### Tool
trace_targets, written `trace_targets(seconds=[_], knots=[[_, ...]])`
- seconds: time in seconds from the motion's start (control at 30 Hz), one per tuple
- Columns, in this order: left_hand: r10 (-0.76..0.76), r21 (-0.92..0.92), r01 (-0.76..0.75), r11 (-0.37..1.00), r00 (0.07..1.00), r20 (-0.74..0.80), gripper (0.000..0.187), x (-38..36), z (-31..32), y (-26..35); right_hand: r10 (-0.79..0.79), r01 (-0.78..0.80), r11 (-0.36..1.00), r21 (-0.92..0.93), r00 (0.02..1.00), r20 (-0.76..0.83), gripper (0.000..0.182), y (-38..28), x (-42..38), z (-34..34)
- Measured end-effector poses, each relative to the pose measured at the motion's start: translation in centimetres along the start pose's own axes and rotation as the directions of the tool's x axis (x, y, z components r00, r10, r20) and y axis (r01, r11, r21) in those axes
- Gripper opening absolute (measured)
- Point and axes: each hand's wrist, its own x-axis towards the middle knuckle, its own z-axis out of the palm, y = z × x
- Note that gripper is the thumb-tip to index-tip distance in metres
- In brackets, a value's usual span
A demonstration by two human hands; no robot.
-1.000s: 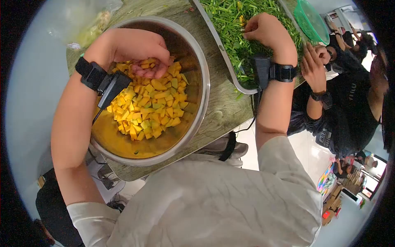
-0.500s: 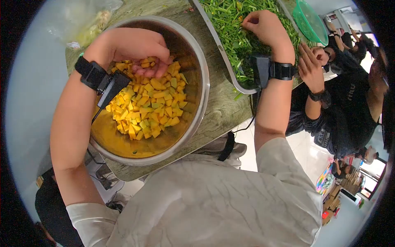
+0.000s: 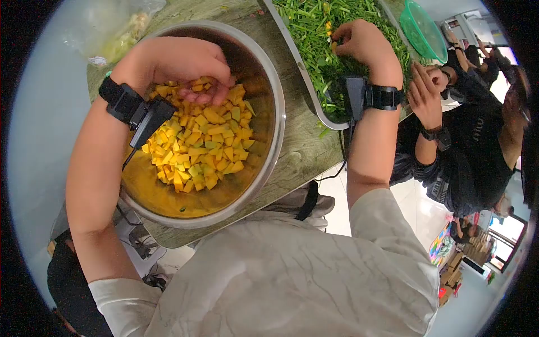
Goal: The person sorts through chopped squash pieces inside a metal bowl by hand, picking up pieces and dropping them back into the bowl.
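Note:
A wide steel bowl (image 3: 279, 121) holds many orange-yellow pumpkin cubes (image 3: 208, 143), some with greenish sides. My left hand (image 3: 193, 64) is inside its far part, fingers curled round several cubes. Over to the right, a metal tray (image 3: 306, 73) is filled with chopped green stems and leaves (image 3: 306, 33). My right hand (image 3: 365, 42) is over these greens, thumb and fingers pinched at a small orange-yellow piece that looks like pumpkin. A few similar orange bits lie on the greens just beyond those fingertips.
A green plastic basket (image 3: 424, 31) stands beyond the tray. At the far left lies a clear plastic bag (image 3: 120, 33) with pale contents. Another person's hands (image 3: 425, 92) are close to the tray's right side. The table edge (image 3: 314, 177) runs in front of me.
My right hand has shifted slightly toward me over the greens, and orange bits now show beyond its fingertips. My left hand has hardly moved in the bowl.

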Motion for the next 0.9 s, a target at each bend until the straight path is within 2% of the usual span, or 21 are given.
trace_targets(seconds=[0.07,0.27,0.37,0.43,0.53,0.57,0.63,0.67,0.77,0.9], knots=[[0.005,-0.003,-0.005,1.000,1.000,-0.005,0.043,0.0,0.0,-0.1,0.003,-0.002,0.999,-0.051,1.000,0.018,0.029,0.0,0.1,0.1],[0.011,-0.028,-0.012,1.000,1.000,-0.004,0.039,-0.1,0.1,0.1,0.003,-0.002,0.997,0.074,1.000,-0.006,0.026,-0.2,0.3,0.1],[0.037,-0.042,-0.037,0.998,0.999,-0.004,0.038,-0.1,0.1,-0.1,-0.107,0.159,0.961,0.228,0.969,-0.221,0.021,-0.4,-0.1,-0.3],[0.049,-0.028,-0.049,0.998,0.999,0.000,0.038,-0.2,0.1,-0.1,-0.093,0.183,0.928,0.326,0.957,-0.274,0.020,-1.0,-0.3,-0.9],[0.268,-0.038,-0.266,0.963,0.959,0.096,0.039,0.8,-0.7,-1.2,-0.032,0.187,0.829,0.527,0.957,-0.289,0.011,-4.2,-1.7,-3.2],[0.240,-0.161,-0.223,0.961,0.966,0.091,0.040,0.8,-0.5,-1.3,-0.008,0.181,0.780,0.599,0.960,-0.280,0.007,-5.2,-2.3,-3.7],[0.179,-0.405,-0.130,0.905,0.980,0.085,0.042,0.5,0.1,-1.4,-0.047,0.220,0.760,0.612,0.957,-0.286,0.008,-5.5,-2.6,-3.6],[0.197,-0.439,-0.122,0.890,0.972,0.128,0.043,0.3,0.1,-1.4,-0.067,0.241,0.748,0.619,0.955,-0.291,0.008,-5.6,-2.6,-3.5],[0.232,-0.503,-0.094,0.859,0.948,0.219,0.046,0.2,-0.5,-1.2,-0.256,0.367,0.836,0.408,0.918,-0.303,0.017,-2.6,-0.6,-1.5],[0.212,-0.492,-0.073,0.868,0.949,0.234,0.048,0.8,-0.2,-1.0,-0.250,0.371,0.820,0.435,0.917,-0.310,0.017,-2.0,0.0,-0.6]])
